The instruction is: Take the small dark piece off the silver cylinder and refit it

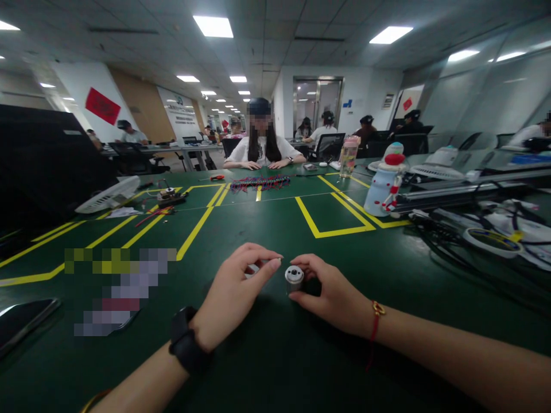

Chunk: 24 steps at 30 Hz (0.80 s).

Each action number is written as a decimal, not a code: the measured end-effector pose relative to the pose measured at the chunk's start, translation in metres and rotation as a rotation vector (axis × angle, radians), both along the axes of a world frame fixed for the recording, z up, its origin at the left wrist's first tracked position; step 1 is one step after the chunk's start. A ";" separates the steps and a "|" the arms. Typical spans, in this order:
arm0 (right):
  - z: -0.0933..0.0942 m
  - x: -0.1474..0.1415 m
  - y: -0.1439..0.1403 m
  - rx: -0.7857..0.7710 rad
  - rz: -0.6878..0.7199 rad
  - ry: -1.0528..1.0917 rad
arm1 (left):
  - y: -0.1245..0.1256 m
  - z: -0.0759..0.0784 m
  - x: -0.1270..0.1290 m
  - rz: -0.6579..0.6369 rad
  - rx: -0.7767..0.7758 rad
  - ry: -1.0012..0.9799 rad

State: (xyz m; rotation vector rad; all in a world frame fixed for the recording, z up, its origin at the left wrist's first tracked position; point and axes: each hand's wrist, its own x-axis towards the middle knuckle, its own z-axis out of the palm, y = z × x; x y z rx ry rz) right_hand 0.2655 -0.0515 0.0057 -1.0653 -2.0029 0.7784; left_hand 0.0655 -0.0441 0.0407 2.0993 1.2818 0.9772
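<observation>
A short silver metal cylinder (294, 279), shaped like a small motor, stands upright over the green table. Its top face has a dark centre and small holes around it. My right hand (333, 292) grips it from the right, between thumb and fingers. Just to its left, my left hand (236, 284) is closed in a pinch, thumb against forefinger. A tiny pale tip (281, 259) shows at those fingertips, too small to name. Something whitish also shows beneath the left fingers, mostly hidden. The left fingertips and the cylinder are close together but apart.
Yellow tape (318, 234) marks areas on the green table (258, 229). Cables (443, 252) and a blue-white bottle (381, 186) lie to the right. A phone (26, 321) is at far left, near a blurred patch. Bundled wires (260, 183) lie before a seated person (260, 143).
</observation>
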 end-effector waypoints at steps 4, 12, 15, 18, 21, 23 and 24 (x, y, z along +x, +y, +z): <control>-0.001 0.003 0.001 0.006 -0.015 -0.022 | 0.002 -0.016 -0.008 -0.043 -0.018 0.180; 0.004 0.006 0.004 0.039 -0.045 -0.072 | 0.001 -0.029 -0.007 -0.073 -0.018 0.293; 0.016 0.033 0.025 0.058 -0.264 -0.107 | 0.006 -0.023 -0.018 -0.028 -0.100 0.161; 0.024 0.091 0.058 0.090 -0.565 -0.179 | 0.017 -0.021 -0.037 0.120 -0.169 0.024; 0.024 0.160 0.084 0.121 -0.941 -0.417 | 0.030 -0.026 -0.053 0.256 -0.243 -0.150; 0.023 0.196 0.092 0.120 -1.031 -0.495 | 0.036 -0.031 -0.059 0.309 -0.280 -0.268; 0.023 0.208 0.092 0.129 -1.032 -0.507 | 0.038 -0.033 -0.061 0.322 -0.293 -0.312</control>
